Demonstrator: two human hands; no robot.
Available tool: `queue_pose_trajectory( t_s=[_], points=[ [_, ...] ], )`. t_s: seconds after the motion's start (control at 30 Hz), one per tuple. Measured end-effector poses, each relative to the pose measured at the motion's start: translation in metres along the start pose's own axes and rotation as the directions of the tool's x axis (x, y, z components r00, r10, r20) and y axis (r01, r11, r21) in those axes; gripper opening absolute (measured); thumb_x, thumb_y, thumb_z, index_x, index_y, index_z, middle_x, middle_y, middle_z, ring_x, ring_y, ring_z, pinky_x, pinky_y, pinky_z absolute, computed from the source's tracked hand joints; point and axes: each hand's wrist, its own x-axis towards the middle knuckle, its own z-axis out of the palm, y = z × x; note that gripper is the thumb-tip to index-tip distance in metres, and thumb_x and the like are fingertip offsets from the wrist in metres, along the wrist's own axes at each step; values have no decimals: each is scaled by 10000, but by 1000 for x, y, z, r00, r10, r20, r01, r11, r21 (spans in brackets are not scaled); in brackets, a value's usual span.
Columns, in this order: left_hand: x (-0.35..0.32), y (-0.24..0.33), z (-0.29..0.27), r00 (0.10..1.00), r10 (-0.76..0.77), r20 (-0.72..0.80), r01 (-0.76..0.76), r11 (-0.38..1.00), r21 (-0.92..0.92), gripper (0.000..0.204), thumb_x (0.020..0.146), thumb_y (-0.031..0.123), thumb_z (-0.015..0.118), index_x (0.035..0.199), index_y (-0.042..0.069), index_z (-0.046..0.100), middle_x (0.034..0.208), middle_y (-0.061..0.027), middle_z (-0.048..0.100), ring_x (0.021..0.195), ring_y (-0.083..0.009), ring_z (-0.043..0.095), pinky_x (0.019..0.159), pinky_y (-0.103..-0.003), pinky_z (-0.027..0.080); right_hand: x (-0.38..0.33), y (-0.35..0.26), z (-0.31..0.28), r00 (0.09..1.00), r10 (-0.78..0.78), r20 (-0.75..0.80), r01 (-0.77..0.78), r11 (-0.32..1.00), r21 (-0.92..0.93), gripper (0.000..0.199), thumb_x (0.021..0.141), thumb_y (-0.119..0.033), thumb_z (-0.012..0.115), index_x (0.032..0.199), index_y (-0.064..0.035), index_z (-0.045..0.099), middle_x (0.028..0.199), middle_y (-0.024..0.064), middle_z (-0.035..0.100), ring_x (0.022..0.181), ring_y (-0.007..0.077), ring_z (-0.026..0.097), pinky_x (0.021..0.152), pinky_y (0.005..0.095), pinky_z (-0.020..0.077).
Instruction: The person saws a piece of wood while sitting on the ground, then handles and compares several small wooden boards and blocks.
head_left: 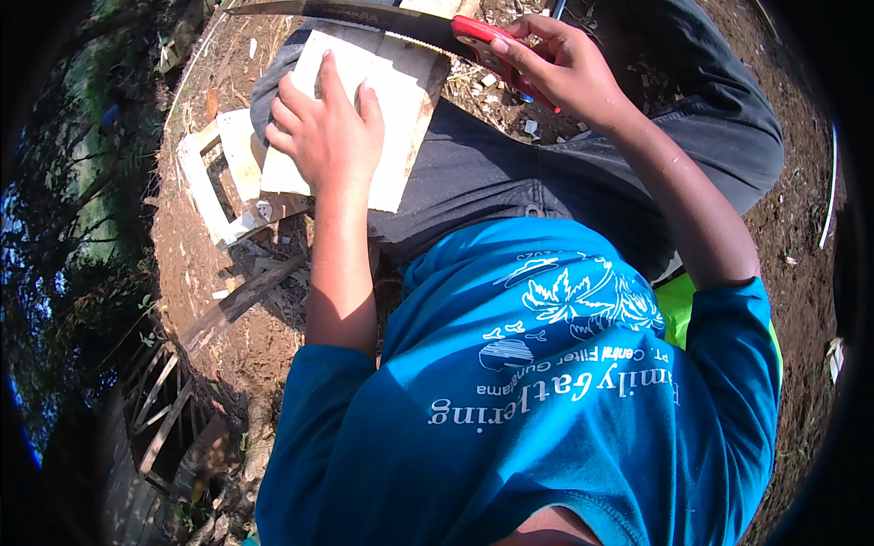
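Observation:
My left hand (332, 127) lies with its fingers spread on a pale wooden board (391, 136), pressing it from above. The board rests across my lap, beside my dark trousers. In my right hand (564, 68) is the red handle of a hand saw (391, 20); my fingers are wrapped round the handle. The saw's long dark blade reaches left across the far end of the board, its toothed edge towards me. Whether the teeth touch the wood I cannot tell.
A small pale wooden frame (214, 191) lies on the soil left of my lap. Wood chips and scraps litter the ground (241, 355). A weathered stick (241, 300) lies near my left forearm, with slatted wood (155, 409) at lower left and dark foliage (82, 164) beyond.

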Motion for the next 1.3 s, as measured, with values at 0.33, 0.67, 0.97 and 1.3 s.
queue_pose_trajectory(
  t_s=[0.33, 0.67, 0.97, 1.3],
  points=[
    [0, -1, 2, 1000, 8, -4, -8, 1000, -2, 579, 938, 439, 621, 1455, 194, 535, 1387, -265, 449, 1239, -394, 451, 1015, -550, 296, 8, -50, -3, 994, 111, 22, -112, 991, 71, 278, 1001, -274, 686, 1050, -2, 719, 753, 60, 701, 664, 95, 640, 570, 263, 491],
    [-1, 0, 1, 999, 25, -30, -24, 999, 23, 578, 927, 444, 633, 1436, 179, 560, 1377, -259, 460, 1220, -392, 461, 1002, -552, 306, -7, 16, -17, 995, -68, 67, 69, 997, -25, 406, 996, -402, 673, 1174, -40, 635, 893, 95, 738, 835, 112, 711, 716, 267, 564],
    [-1, 2, 2, 999, 24, -34, -23, 1000, 12, 580, 925, 437, 639, 1438, 178, 562, 1373, -270, 460, 1236, -405, 450, 1011, -561, 303, -58, 37, -45, 995, 44, 93, -59, 983, 173, 301, 1008, -300, 692, 1087, -15, 638, 872, -17, 658, 785, 33, 592, 643, 202, 459],
    [1, 1, 0, 1000, 17, -14, -17, 1000, -4, 583, 927, 438, 639, 1448, 191, 549, 1394, -262, 454, 1243, -401, 451, 1023, -559, 300, -33, 7, -41, 997, -71, -31, 74, 994, 80, 350, 995, -336, 704, 1113, -10, 655, 821, 34, 674, 735, 72, 617, 633, 241, 485]
  ],
)
